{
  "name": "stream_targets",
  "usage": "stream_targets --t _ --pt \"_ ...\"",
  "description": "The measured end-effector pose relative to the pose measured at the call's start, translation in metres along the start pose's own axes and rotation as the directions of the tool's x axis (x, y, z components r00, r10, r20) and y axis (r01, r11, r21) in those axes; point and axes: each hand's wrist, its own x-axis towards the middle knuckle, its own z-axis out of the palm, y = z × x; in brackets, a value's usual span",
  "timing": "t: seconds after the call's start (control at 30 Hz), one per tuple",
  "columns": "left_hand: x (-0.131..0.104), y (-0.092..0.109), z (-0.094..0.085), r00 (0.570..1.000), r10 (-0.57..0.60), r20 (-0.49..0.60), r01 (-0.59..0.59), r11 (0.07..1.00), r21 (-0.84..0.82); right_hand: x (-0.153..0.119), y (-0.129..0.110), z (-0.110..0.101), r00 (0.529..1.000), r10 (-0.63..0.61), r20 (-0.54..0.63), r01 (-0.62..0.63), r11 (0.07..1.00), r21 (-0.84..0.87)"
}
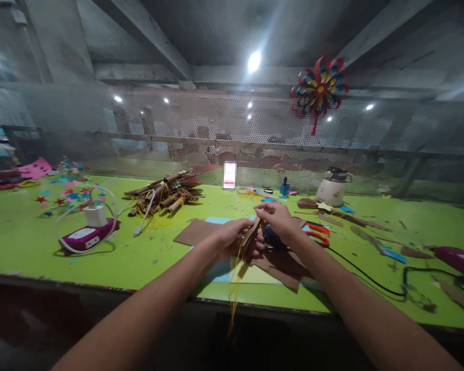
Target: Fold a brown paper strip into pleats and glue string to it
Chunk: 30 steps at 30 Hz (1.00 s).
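A folded strip of brown paper (251,233) is held up between my two hands, slanting above the table. My left hand (234,237) is closed round its lower part, with some fingers hidden behind the paper. At its upper end, my right hand (276,219) pinches the paper between thumb and fingertips. Thin yellow strings (234,299) hang from the lower end past the table edge. Beneath my hands lie brown paper pieces (282,268) and pale blue and yellow sheets (220,270). Red-handled scissors (317,234) lie just right of my right hand.
Brown paper rolls with yellow strings (170,193) are heaped at back left. A purple power strip (88,237) with a white charger stands left, near scattered paper stars (69,193). A white jug (332,188) is at back right. A black cable (367,275) crosses the right side.
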Motion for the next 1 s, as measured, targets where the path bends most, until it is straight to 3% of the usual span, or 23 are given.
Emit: stream_targets --t 0.13,0.27,0.37,0.47,0.57,0.67,0.83,1.0 --pt "0.001 0.0 0.0 1.0 0.008 -0.02 -0.009 0.999 -0.047 0.002 0.002 0.003 0.995 -0.081 0.05 0.085 0.992 -0.09" --pt "0.004 -0.003 -0.003 0.989 0.124 -0.077 -0.13 0.988 -0.078 0.005 0.002 0.006 0.992 -0.109 0.068 0.117 0.984 -0.137" --pt "0.006 -0.004 -0.006 0.982 0.164 -0.097 -0.174 0.98 -0.1 0.005 0.0 0.008 0.996 -0.079 0.043 0.079 0.997 0.006" --pt "0.006 -0.002 -0.007 0.973 0.198 -0.118 -0.214 0.966 -0.146 0.003 -0.002 0.007 0.998 0.036 0.056 -0.046 0.977 0.207" --pt "0.002 0.004 -0.009 0.957 0.233 -0.172 -0.265 0.944 -0.196 -0.001 -0.003 0.003 0.996 0.086 0.001 -0.085 0.98 0.182" --pt "-0.002 0.012 -0.014 0.935 0.241 -0.26 -0.304 0.922 -0.238 -0.009 -0.004 0.001 0.997 -0.03 -0.068 0.031 0.999 0.009" --pt "-0.005 0.021 -0.022 0.887 0.245 -0.392 -0.375 0.877 -0.301 -0.03 -0.011 0.011 0.981 -0.172 0.087 0.184 0.972 -0.149" --pt "-0.003 0.022 -0.022 0.879 0.172 -0.444 -0.337 0.884 -0.325 -0.036 -0.008 0.019 0.909 -0.378 0.177 0.415 0.859 -0.301"
